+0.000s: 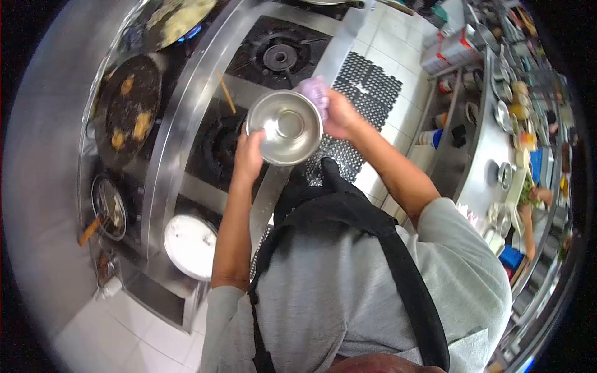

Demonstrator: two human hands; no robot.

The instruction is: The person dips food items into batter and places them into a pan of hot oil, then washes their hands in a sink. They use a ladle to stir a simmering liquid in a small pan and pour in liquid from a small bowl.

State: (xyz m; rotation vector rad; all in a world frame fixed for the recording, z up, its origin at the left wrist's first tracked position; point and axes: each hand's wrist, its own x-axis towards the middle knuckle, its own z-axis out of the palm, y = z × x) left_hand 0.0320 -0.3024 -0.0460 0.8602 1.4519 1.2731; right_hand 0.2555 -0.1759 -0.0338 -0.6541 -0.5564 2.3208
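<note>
A shiny steel bowl (278, 144) is held over the stove's front edge, its inside facing up toward me. My left hand (249, 155) grips its near left rim, with the thumb over the edge and the other fingers hidden beneath. On the bowl's right side, my right hand (341, 115) is closed around a bunched pale purple cloth (315, 94), which touches or lies very near the rim. I see no food in the bowl. Behind it, a thin wooden stick (226, 93) lies on the stove top between two burners.
A lit burner heats a pan (152, 31) at the far left. A dark pan (132, 109) holds browned pieces. Nearer stand a small pan (109, 206) and a white round container (190, 247). Another person's arm (527, 230) reaches over the right counter.
</note>
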